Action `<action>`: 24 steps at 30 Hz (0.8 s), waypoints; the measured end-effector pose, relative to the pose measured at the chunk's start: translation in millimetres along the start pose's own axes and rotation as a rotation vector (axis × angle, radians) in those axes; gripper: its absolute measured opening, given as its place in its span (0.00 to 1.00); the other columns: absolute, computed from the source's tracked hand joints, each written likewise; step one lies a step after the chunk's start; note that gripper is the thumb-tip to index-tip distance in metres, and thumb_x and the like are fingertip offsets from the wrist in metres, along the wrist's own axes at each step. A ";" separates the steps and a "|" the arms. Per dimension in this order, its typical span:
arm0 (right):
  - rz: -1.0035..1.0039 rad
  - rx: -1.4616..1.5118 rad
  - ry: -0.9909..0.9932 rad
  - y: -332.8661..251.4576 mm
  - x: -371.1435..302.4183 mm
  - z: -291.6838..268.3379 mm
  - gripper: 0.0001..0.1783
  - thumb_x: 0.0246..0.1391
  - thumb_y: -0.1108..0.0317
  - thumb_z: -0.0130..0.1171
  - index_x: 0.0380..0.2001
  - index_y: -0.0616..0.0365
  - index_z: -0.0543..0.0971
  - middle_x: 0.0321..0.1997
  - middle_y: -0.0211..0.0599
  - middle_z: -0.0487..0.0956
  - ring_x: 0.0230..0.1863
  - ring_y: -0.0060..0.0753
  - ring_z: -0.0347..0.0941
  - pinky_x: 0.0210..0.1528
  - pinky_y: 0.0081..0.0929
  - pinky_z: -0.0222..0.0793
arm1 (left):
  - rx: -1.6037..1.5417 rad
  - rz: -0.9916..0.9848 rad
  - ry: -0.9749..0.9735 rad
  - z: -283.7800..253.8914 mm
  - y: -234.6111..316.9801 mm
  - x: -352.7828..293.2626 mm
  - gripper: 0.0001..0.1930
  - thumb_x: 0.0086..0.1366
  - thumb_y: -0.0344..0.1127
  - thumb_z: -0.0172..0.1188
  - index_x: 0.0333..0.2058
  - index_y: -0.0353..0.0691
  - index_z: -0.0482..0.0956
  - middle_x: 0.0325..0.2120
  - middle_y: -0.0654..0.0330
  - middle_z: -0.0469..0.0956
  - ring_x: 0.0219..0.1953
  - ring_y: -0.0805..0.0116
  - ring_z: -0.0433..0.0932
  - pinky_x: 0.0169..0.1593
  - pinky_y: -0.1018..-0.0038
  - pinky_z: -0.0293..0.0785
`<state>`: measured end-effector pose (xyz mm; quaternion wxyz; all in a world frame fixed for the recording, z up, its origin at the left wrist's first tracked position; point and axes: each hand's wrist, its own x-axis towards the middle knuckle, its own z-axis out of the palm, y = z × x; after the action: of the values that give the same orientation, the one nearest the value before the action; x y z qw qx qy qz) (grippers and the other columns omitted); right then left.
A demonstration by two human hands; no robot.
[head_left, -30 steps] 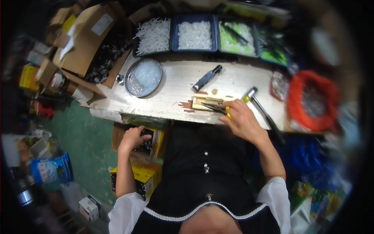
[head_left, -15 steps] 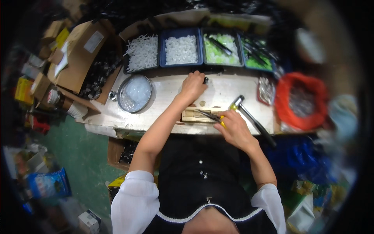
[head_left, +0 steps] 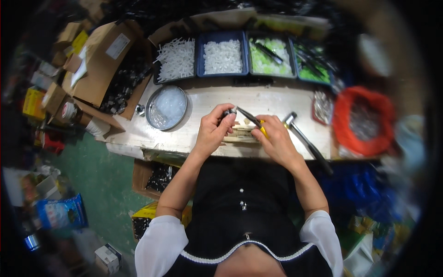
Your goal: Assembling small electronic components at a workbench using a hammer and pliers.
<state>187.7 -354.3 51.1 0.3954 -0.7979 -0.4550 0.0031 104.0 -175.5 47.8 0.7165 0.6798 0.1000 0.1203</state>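
My left hand (head_left: 211, 131) is closed around a small black part (head_left: 226, 112) with a pale end, held above the workbench. In my right hand (head_left: 279, 142) is a pair of pliers (head_left: 249, 117) with dark jaws and yellow handles. The tips of the pliers reach the pale end of the black part; whether they grip it is too small to tell. Below the hands, a wooden block (head_left: 242, 135) with a slot lies at the bench's front edge, partly hidden by my fingers. A hammer (head_left: 305, 142) with a black handle lies just right of my right hand.
Along the back stand trays of white sticks (head_left: 176, 57), white pieces (head_left: 223, 57), and pale green parts (head_left: 272, 60). A round metal dish (head_left: 185, 111) is at left, beside a cardboard box (head_left: 97, 78) of black parts. At right are a small tray (head_left: 322, 108) and red bag (head_left: 340, 124).
My left hand has come back from near the trays toward the front with the small black part. The pliers' tips have swung up from the wooden block to meet it.
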 end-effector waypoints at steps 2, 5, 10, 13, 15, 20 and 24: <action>-0.003 -0.006 -0.009 -5.3 -0.8 -1.3 0.13 0.50 0.66 0.57 0.27 0.70 0.74 0.41 0.47 0.74 0.41 0.46 0.68 0.43 0.35 0.64 | 0.093 0.082 0.000 2.9 0.7 -4.1 0.14 0.64 0.31 0.52 0.47 0.32 0.69 0.23 0.64 0.73 0.24 0.81 0.70 0.27 0.85 0.66; 0.008 -0.016 -0.023 -9.5 -2.9 -4.3 0.13 0.51 0.66 0.57 0.27 0.70 0.75 0.41 0.46 0.74 0.41 0.45 0.68 0.43 0.35 0.64 | 0.136 0.161 0.062 9.5 2.5 -6.2 0.12 0.61 0.32 0.56 0.41 0.32 0.73 0.21 0.63 0.73 0.21 0.80 0.70 0.26 0.82 0.68; 0.051 -0.031 -0.144 -12.1 -8.3 -5.3 0.09 0.51 0.70 0.55 0.27 0.69 0.73 0.33 0.47 0.73 0.35 0.48 0.70 0.37 0.35 0.66 | 0.375 0.323 0.131 10.5 -4.7 -8.1 0.11 0.60 0.30 0.57 0.40 0.33 0.73 0.22 0.60 0.75 0.21 0.77 0.71 0.26 0.81 0.68; -0.017 -0.011 -0.106 -6.2 -13.6 -1.7 0.11 0.47 0.69 0.59 0.20 0.66 0.71 0.26 0.44 0.70 0.29 0.45 0.68 0.31 0.37 0.66 | 0.337 0.202 0.081 2.8 -4.4 -10.7 0.09 0.60 0.30 0.57 0.38 0.32 0.73 0.22 0.59 0.76 0.19 0.72 0.73 0.24 0.78 0.69; -0.063 -0.008 -0.126 -5.7 -16.5 -5.4 0.11 0.46 0.70 0.59 0.19 0.66 0.71 0.25 0.44 0.70 0.28 0.44 0.68 0.31 0.36 0.66 | -0.507 -0.355 -0.237 -10.6 2.2 -9.8 0.09 0.59 0.30 0.56 0.36 0.31 0.73 0.20 0.56 0.74 0.17 0.67 0.73 0.20 0.73 0.69; -0.200 -0.003 -0.204 -16.0 -15.6 -10.8 0.10 0.45 0.72 0.60 0.19 0.65 0.70 0.25 0.42 0.69 0.28 0.43 0.68 0.30 0.35 0.66 | -0.967 -0.390 -0.537 -22.5 -16.6 -27.2 0.13 0.60 0.32 0.54 0.40 0.28 0.71 0.19 0.51 0.71 0.16 0.62 0.71 0.18 0.70 0.69; -0.279 -0.010 -0.252 -20.5 -16.6 -0.6 0.11 0.45 0.69 0.61 0.20 0.65 0.71 0.29 0.42 0.71 0.32 0.42 0.68 0.35 0.35 0.66 | -0.894 -0.416 -0.450 -33.0 -13.0 -47.7 0.11 0.59 0.33 0.56 0.37 0.29 0.73 0.19 0.53 0.72 0.16 0.66 0.72 0.18 0.73 0.69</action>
<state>163.3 -361.1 58.6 0.3278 -0.7221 -0.6074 0.0460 49.1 -159.5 32.0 0.9483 0.2834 0.0156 -0.1419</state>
